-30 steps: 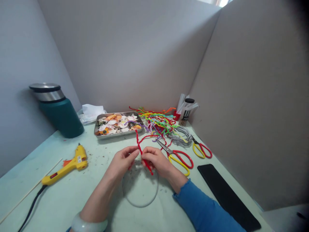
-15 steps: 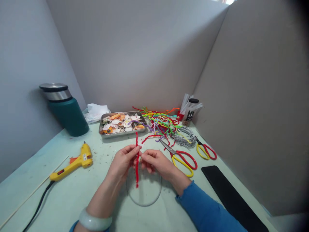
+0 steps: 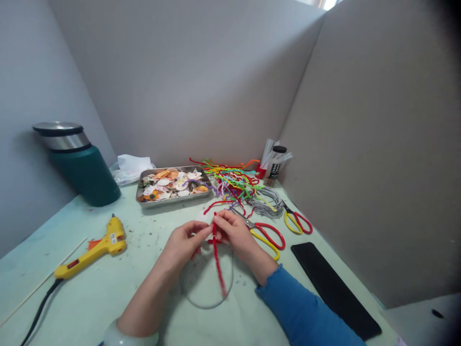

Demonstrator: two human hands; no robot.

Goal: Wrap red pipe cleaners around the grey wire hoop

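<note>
A length of fuzzy red yarn (image 3: pixel 216 259) hangs down from the pinched fingers of my right hand (image 3: pixel 233 231), its lower end smeared by motion. My left hand (image 3: pixel 187 240) is closed beside it, fingertips close to those of the right. Below both hands hangs a grey wire ring (image 3: pixel 206 306); its upper part is hidden behind my fingers, where the left hand seems to grip it. Some red shows under the left fingers and between the hands, apparently wound on the ring. Just right of my right hand lie scissors (image 3: pixel 270 234) with red and yellow handles.
A metal tray (image 3: pixel 173 203) of shells stands at the back, beside a tangle of coloured yarn (image 3: pixel 236 179) and a coil of grey wire (image 3: pixel 268 204). Smaller scissors (image 3: pixel 298 222) and a black strip (image 3: pixel 331 286) lie right. Left are a yellow glue gun (image 3: pixel 95 250) and a green bottle (image 3: pixel 84 175).
The red yarn has passed from standing upright between my hands to hanging from my right fingers over the ring. My right hand has shifted its pinch to the yarn's upper end.
</note>
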